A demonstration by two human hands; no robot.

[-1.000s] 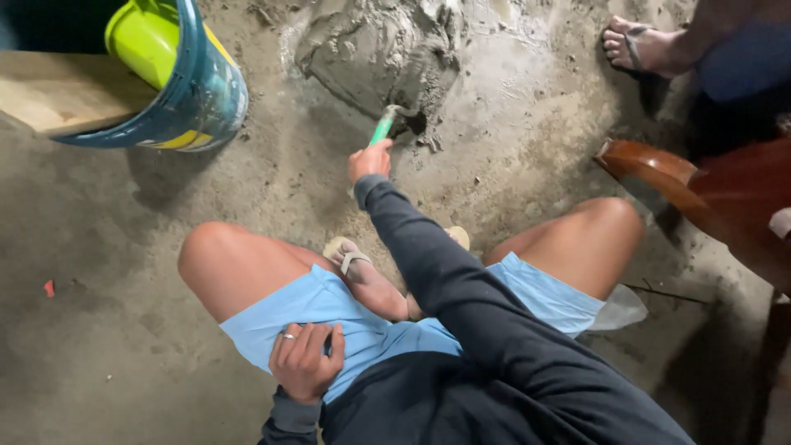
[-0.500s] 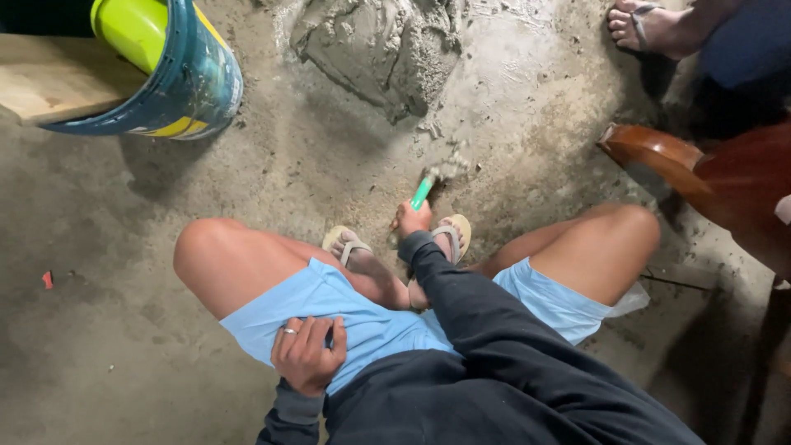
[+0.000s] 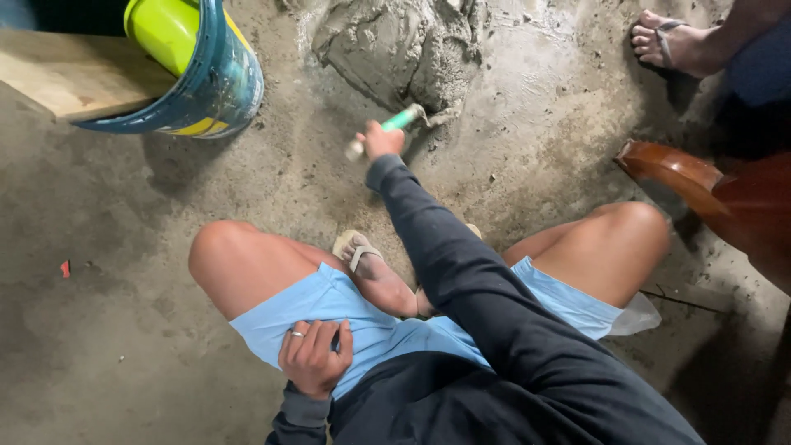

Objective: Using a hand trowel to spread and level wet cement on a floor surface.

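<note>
At the far left a blue bucket (image 3: 216, 86) with a lime-green liner lies tipped against a pale wooden board (image 3: 70, 78) on the concrete floor (image 3: 124, 346); it rests on its curved side, so a knock from a knee could likely set it rolling.

Lower down, the left hand (image 3: 315, 356) lies on the light blue shorts (image 3: 346, 317), fingers curled loosely on the cloth and holding nothing, a ring on one finger. It gives no brace against the floor, so the squat probably depends on the two sandalled feet alone, and a slip on gritty concrete would pitch the person forward.

At centre the right hand (image 3: 383, 142) is stretched out on a long dark sleeve, fingers closed round the green handle of a trowel (image 3: 394, 124), whose blade end meets the lower edge of the wet mortar pile (image 3: 404, 49). At full reach the hold is likely weak; a heavy scoop could twist the tool or spill mortar short.

To the right stands a brown wooden chair part (image 3: 671, 169), and above it another person's sandalled foot (image 3: 667, 41) rests near the wet patch, where flung mortar might land on it.
</note>
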